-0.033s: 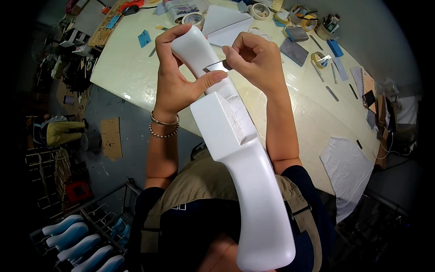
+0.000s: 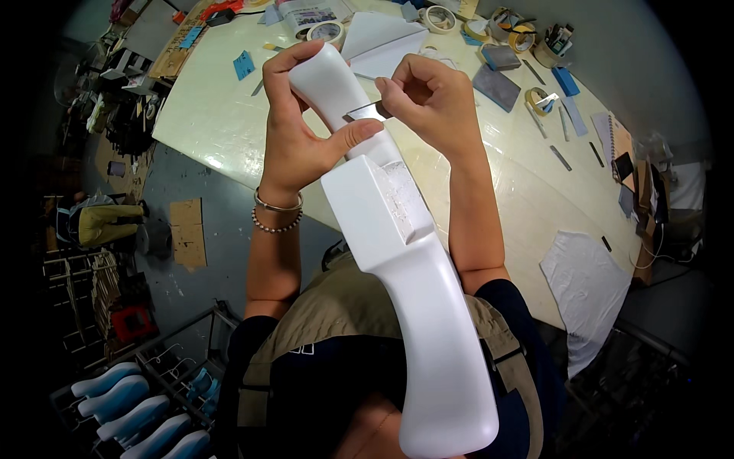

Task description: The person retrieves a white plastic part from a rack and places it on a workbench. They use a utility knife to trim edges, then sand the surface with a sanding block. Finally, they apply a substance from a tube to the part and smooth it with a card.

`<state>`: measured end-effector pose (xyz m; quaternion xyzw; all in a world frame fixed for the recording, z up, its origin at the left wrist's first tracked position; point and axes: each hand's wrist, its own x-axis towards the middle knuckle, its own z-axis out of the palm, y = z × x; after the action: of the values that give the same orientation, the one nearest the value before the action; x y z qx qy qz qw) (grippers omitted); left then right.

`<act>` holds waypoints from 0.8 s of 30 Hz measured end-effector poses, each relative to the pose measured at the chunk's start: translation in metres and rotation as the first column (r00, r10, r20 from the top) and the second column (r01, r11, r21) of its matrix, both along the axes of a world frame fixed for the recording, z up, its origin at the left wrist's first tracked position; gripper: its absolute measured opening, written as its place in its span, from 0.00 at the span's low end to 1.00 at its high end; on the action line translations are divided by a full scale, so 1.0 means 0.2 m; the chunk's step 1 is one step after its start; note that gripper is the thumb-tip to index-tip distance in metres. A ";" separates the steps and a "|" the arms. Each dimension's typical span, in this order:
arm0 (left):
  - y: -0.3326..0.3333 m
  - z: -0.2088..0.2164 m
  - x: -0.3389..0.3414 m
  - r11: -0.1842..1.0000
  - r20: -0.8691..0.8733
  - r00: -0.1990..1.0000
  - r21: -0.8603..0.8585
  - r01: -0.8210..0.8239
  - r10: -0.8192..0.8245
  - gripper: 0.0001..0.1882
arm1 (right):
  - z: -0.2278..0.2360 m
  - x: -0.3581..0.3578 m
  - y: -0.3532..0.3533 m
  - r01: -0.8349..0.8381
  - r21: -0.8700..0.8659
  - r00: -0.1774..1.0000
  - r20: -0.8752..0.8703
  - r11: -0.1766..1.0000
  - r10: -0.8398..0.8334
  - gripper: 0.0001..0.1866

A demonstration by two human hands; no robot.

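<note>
One white handset-shaped piece, held up before the trunk, its far part over the pale table. Long axis: slantwise, from the broad rounded end at the chest, lower right, to the opposite end, which points away and leftward. At mid-length: one squared block, with a rough-surfaced recess on its right side.

Left hand: clamped round the far length, thumb laid across it. Right hand: just beside, pinching one thin metal blade at the piece, by the left thumb; actual contact cannot be told.

Step in hand, as judged: scraping or trimming there. Next move, as judged: calls for firm left support, a shallow blade angle and the thumb clear of the edge.

Beyond: one blue block, one grey sanding block, several tape rolls.
</note>
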<state>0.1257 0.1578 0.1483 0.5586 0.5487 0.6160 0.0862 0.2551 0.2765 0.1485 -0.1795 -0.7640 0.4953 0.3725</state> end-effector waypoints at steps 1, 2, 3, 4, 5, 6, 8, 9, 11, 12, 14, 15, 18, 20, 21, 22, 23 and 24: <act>0.00 0.00 0.00 1.000 0.005 1.000 -0.001 0.001 -0.001 0.47 | 0.00 0.00 0.00 0.001 0.001 1.000 -0.004 1.000 -0.001 0.11; 0.00 0.00 0.00 1.000 0.002 1.000 -0.002 -0.001 0.001 0.47 | 0.00 0.00 0.00 0.002 0.002 1.000 -0.007 1.000 -0.002 0.11; 0.00 0.00 0.00 1.000 -0.001 1.000 -0.003 -0.002 0.002 0.47 | 0.00 0.00 0.00 0.002 0.004 1.000 -0.007 1.000 -0.002 0.11; 0.00 0.00 0.00 1.000 -0.004 1.000 -0.005 -0.004 0.004 0.47 | 0.00 0.00 0.00 0.002 0.006 1.000 -0.008 1.000 -0.002 0.11; 0.00 0.00 0.00 1.000 -0.005 1.000 -0.004 -0.003 0.003 0.47 | -0.01 0.00 0.00 0.002 0.009 1.000 -0.007 1.000 -0.002 0.11; 0.00 0.00 0.00 1.000 -0.007 1.000 -0.004 -0.003 0.003 0.47 | 0.00 0.00 0.00 0.000 0.007 1.000 -0.008 1.000 0.000 0.11; 0.00 0.00 -0.01 1.000 -0.011 1.000 -0.004 -0.006 0.006 0.47 | 0.00 0.00 0.00 -0.002 0.003 1.000 -0.009 1.000 0.002 0.11; 0.00 0.00 -0.01 1.000 -0.014 1.000 -0.004 -0.008 0.008 0.47 | 0.00 0.00 0.00 0.002 0.010 1.000 -0.013 1.000 -0.002 0.11; 0.00 0.00 -0.01 1.000 -0.017 1.000 -0.005 -0.013 0.013 0.47 | -0.01 -0.01 0.00 0.008 0.023 1.000 -0.020 1.000 -0.008 0.11; -0.01 0.00 -0.01 1.000 -0.019 1.000 -0.005 -0.014 0.014 0.47 | -0.01 -0.01 0.00 0.015 0.030 1.000 -0.017 0.999 -0.015 0.11; -0.01 0.00 0.00 1.000 -0.006 1.000 -0.005 -0.016 0.016 0.47 | -0.02 -0.01 0.00 0.031 0.045 0.999 -0.012 0.999 -0.030 0.11; 0.00 0.00 0.00 1.000 0.008 1.000 -0.004 -0.015 0.015 0.47 | -0.02 -0.01 0.00 0.052 0.037 0.998 -0.042 0.998 -0.050 0.10; 0.00 0.01 0.00 1.000 -0.002 1.000 0.003 -0.002 0.002 0.46 | -0.04 -0.02 0.00 0.084 0.023 0.992 -0.095 0.996 -0.081 0.09; -0.01 0.01 0.00 1.000 -0.033 0.999 0.006 0.005 -0.005 0.47 | -0.03 -0.01 0.00 0.069 0.031 0.995 -0.080 0.997 -0.067 0.09; -0.01 0.00 -0.01 1.000 -0.051 0.999 0.007 0.007 -0.006 0.47 | -0.02 0.00 0.00 0.052 0.042 0.997 -0.057 0.998 -0.050 0.09; -0.01 0.00 -0.01 1.000 -0.069 0.998 0.007 0.008 -0.008 0.47 | -0.01 0.00 0.00 0.035 0.052 0.999 -0.033 0.998 -0.033 0.10; -0.01 0.00 -0.01 1.000 -0.059 0.998 0.009 0.008 -0.007 0.47 | -0.01 0.01 0.00 0.020 0.062 1.000 -0.010 0.998 -0.019 0.10; -0.01 0.00 0.00 1.000 -0.048 0.999 0.010 0.007 -0.007 0.47 | -0.01 0.01 0.00 0.017 0.060 1.000 -0.010 0.998 -0.016 0.10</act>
<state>0.1249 0.1566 0.1488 0.5756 0.5454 0.6050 0.0723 0.2568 0.2761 0.1462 -0.1722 -0.7752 0.4699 0.3856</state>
